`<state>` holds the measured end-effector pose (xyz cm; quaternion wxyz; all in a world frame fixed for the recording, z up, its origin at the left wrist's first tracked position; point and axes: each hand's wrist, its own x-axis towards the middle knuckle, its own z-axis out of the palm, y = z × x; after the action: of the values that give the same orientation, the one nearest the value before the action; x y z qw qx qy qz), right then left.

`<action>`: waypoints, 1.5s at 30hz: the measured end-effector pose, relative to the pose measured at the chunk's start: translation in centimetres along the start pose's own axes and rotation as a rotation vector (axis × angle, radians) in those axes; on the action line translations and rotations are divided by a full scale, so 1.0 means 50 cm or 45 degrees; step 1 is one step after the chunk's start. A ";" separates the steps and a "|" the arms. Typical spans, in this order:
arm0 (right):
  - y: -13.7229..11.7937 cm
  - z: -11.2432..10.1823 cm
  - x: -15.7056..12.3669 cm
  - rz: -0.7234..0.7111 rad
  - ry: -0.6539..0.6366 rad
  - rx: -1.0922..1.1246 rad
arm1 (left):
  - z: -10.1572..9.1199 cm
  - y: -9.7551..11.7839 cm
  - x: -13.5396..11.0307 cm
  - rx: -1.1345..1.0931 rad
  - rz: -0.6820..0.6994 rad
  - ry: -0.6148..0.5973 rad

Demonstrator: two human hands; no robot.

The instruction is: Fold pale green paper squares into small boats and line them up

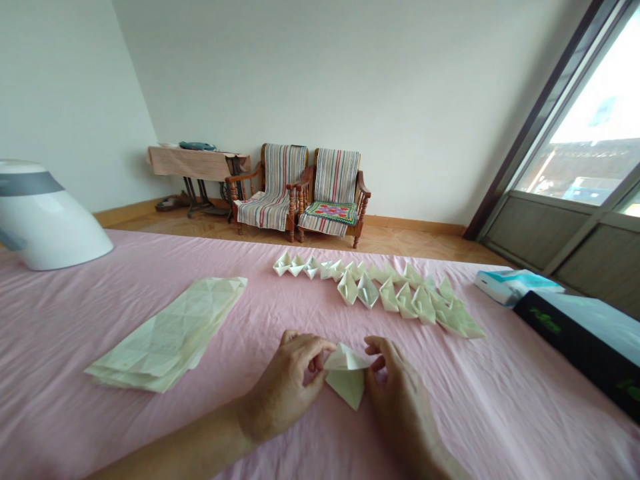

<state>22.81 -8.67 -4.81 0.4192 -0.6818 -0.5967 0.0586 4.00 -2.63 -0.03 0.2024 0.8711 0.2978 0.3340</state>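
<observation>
A pale yellow-green sheet of folded paper point(347, 379) lies between my hands near the front of the pink cloth, its top a small triangle and its lower part a point toward me. My left hand point(287, 373) pinches its left corner between thumb and fingers. Over at the right corner, my right hand point(395, 393) holds it with curled fingers. Beyond them stand folded paper boats point(367, 291) of the same paper, set in two rows. To the left rests a stack of creased paper sheets point(170, 333), marked with square and diagonal fold lines.
A white kettle-like vessel point(50, 223) with a grey band stands at the far left. At right are a black box point(580, 353) and a white-and-blue packet point(515, 283). Past the pink-covered surface's point(240, 440) far edge are two wooden chairs point(273, 193) and a small table point(195, 163).
</observation>
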 end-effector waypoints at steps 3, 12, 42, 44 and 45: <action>-0.009 -0.012 0.003 -0.049 -0.063 -0.018 | -0.003 0.003 0.000 0.000 0.001 -0.062; -0.025 -0.026 0.004 -0.222 -0.226 0.036 | -0.006 -0.001 -0.001 -0.090 0.173 -0.177; -0.016 -0.040 0.000 -0.219 -0.341 -0.106 | -0.033 -0.014 -0.008 0.283 0.634 -0.436; -0.015 -0.041 0.000 -0.222 -0.349 -0.110 | -0.033 -0.014 -0.008 0.323 0.643 -0.432; -0.016 -0.042 0.001 -0.223 -0.352 -0.112 | -0.033 -0.013 -0.008 0.341 0.646 -0.433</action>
<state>23.44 -9.75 -2.94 0.3065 -0.6304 -0.7077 0.0889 2.34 -2.12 0.58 0.0433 0.9796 0.0744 0.1815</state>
